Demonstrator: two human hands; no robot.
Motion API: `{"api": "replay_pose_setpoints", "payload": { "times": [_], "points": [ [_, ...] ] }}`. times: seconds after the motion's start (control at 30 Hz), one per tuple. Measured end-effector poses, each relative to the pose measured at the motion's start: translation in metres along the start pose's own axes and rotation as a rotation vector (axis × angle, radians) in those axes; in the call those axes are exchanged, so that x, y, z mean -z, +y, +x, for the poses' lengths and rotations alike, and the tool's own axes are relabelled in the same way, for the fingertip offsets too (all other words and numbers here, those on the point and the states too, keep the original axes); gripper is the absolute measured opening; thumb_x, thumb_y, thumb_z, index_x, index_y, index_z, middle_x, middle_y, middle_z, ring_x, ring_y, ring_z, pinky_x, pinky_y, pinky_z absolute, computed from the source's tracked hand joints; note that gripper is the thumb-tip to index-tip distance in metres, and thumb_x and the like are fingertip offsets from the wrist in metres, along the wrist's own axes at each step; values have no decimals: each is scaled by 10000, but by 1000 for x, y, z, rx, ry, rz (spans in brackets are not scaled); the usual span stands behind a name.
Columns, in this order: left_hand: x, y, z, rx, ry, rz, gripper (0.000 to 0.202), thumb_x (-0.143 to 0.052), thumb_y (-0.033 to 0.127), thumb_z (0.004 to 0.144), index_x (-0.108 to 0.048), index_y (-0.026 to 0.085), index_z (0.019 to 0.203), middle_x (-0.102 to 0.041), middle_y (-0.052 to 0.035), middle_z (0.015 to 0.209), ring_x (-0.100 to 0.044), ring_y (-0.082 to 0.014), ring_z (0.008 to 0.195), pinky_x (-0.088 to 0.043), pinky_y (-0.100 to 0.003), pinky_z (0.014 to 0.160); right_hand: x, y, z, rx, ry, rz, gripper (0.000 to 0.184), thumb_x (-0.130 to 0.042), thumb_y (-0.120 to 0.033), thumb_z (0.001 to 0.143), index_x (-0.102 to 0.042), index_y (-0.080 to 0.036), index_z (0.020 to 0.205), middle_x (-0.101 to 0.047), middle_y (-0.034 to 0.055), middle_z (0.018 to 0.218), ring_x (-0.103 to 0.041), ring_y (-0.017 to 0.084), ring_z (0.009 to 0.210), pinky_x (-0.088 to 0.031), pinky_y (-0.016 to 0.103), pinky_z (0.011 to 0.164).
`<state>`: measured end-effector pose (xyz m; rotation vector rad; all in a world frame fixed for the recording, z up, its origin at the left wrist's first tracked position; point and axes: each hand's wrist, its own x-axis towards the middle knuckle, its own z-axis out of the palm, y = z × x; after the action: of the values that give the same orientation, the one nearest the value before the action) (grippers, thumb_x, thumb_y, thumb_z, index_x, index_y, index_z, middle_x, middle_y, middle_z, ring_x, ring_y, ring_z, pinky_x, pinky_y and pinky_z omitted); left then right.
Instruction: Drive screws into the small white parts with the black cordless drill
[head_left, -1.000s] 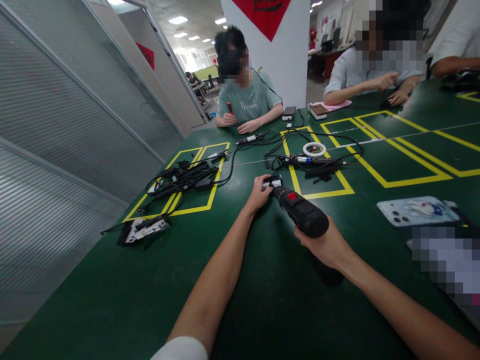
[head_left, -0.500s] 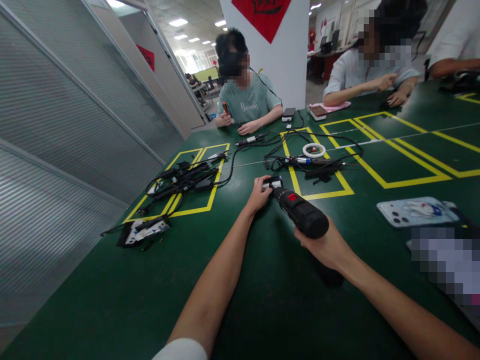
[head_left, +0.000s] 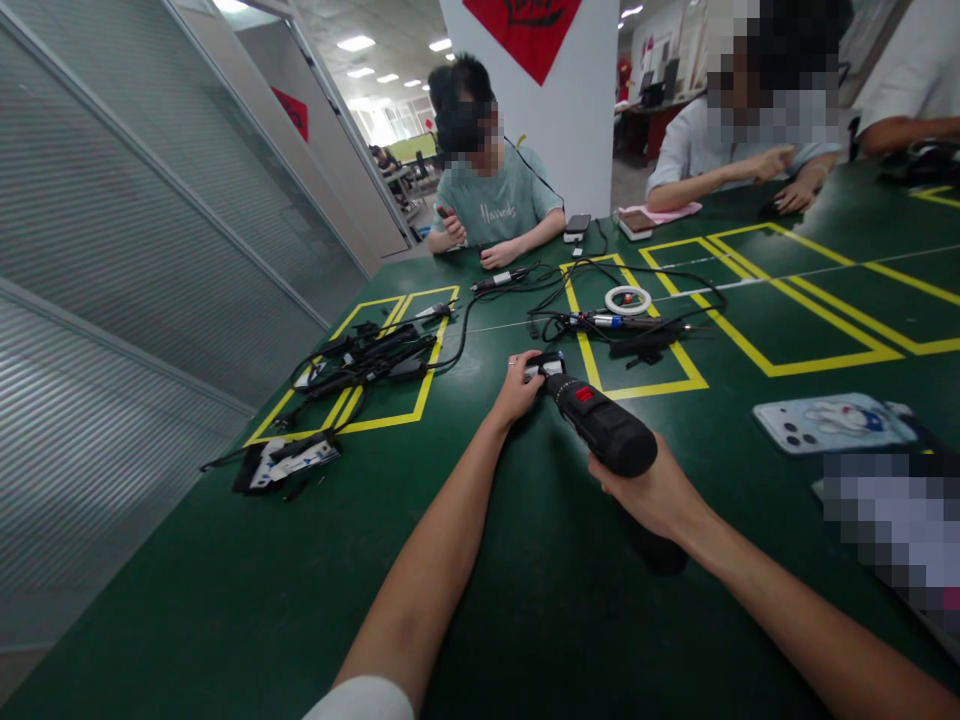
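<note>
My right hand (head_left: 652, 490) is wrapped round the grip of a black cordless drill (head_left: 604, 422) with a red switch on top. The drill points forward and its tip meets a small black and silver part (head_left: 553, 364) on the table. My left hand (head_left: 519, 388) grips that part from its left side, fingers closed against it. What kind of part it is I cannot make out, and the contact at the drill's tip is partly hidden by the chuck.
Tangled black cables (head_left: 375, 360) lie to the left, a plastic packet (head_left: 292, 462) nearer me. A soldering iron (head_left: 630, 323) and white ring (head_left: 628, 300) lie beyond my hands. A phone (head_left: 832, 422) rests at right. Co-workers sit across the green table (head_left: 225, 600).
My hands, the drill and the part stay almost still. Across the table, a co-worker's raised hand with a tool has shifted and tilted slightly.
</note>
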<state>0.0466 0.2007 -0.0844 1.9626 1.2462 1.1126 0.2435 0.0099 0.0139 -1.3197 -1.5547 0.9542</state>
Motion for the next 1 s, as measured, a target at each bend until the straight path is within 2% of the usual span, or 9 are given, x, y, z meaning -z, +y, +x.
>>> {"api": "replay_pose_setpoints", "payload": {
  "times": [0.67, 1.0],
  "points": [
    [-1, -1, -1, 5, 4, -2, 428, -525, 132, 778, -530, 200, 1201, -490, -75, 1175, -482, -206, 1136, -363, -364, 1044, -1, 1, 0, -22, 14, 3, 323, -611, -204, 719, -632, -182, 1041, -675, 37, 753, -653, 213, 730, -499, 314, 638],
    [0, -1, 0, 21, 1, -4, 446, -511, 114, 761, -529, 187, 1201, -484, -79, 1180, -472, -205, 1144, -360, -357, 1046, 0, -2, 1, -16, -1, -18, 336, -606, -223, 716, -629, -175, 1048, -683, 56, 794, -654, 228, 774, -497, 325, 654]
  ]
}}
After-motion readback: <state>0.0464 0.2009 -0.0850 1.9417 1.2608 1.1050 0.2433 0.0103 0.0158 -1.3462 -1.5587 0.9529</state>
